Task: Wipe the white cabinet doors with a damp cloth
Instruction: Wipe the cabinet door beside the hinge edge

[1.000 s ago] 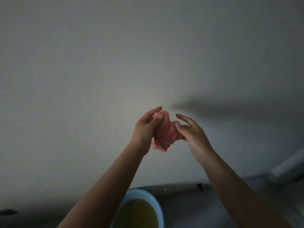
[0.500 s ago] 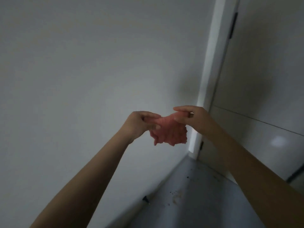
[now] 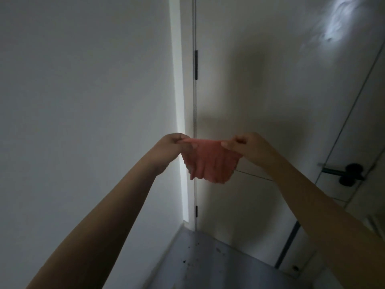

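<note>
while both arms reach forward, the left hand (image 3: 173, 143) pinches one top corner of the pink cloth (image 3: 210, 161) and the right hand (image 3: 248, 146) pinches the other, fingers curled. cloth hangs spread between the hands, lower edge loose and rumpled below them. white cabinet door (image 3: 260, 84) stands just behind the cloth; contact cannot be told. black hinge (image 3: 196, 64) sits above the left hand. dark handle (image 3: 350, 174) lies to the right of the right hand. grey floor (image 3: 218, 265) below, speckled.
</note>
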`<state>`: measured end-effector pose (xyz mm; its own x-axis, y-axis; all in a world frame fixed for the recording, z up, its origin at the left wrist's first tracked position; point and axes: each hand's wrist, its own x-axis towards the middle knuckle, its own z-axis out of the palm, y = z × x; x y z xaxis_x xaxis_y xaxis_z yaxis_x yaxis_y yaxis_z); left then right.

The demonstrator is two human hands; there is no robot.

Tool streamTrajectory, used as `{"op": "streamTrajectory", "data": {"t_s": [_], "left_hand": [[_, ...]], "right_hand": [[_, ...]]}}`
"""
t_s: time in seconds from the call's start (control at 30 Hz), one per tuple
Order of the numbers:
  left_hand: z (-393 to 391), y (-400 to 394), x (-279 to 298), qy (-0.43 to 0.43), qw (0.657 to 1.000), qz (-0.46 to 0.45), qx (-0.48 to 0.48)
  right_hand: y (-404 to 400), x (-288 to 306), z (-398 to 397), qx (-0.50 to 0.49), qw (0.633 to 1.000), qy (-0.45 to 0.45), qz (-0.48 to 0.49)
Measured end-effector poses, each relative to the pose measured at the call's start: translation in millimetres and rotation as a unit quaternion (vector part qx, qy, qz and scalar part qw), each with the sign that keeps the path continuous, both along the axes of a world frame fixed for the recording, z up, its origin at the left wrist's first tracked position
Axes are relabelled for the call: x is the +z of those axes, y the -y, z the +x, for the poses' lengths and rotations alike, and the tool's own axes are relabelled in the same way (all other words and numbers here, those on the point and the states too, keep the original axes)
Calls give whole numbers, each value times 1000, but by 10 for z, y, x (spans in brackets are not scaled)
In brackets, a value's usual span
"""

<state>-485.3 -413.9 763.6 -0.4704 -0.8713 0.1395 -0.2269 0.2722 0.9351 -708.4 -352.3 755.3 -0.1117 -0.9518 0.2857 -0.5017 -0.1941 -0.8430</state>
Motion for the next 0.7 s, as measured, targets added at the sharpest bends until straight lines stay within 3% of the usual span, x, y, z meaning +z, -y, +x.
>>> {"op": "streamTrajectory", "data": {"t_s": [0.07, 0.13, 0.23, 0.33, 0.5, 0.57, 0.7], "left_hand": [[-320, 170, -13, -94, 991, 88, -28], [-612, 316, -26, -144, 984, 100, -8], [-1177, 648, 62, -114, 991, -58, 50], [-1706, 964, 324, -99, 973, -203, -40], [-2283, 1240, 893, -46, 897, -323, -298], [-2535, 1380, 1110, -6, 867, -369, -335], [-2960, 1704, 1313, 9, 864, -380, -330]], "right_hand": [[49, 22, -218, -18, 996, 91, 3], [93, 4, -362, -35, 987, 158, 3], [232, -1, -693, -45, 976, 212, -9], [412, 53, -1062, -47, 963, 261, -48], [828, 182, -1415, -44, 936, 314, -153], [1037, 285, -1487, -1, 905, 382, -187], [1379, 454, -1560, 33, 842, 506, -181]]}}
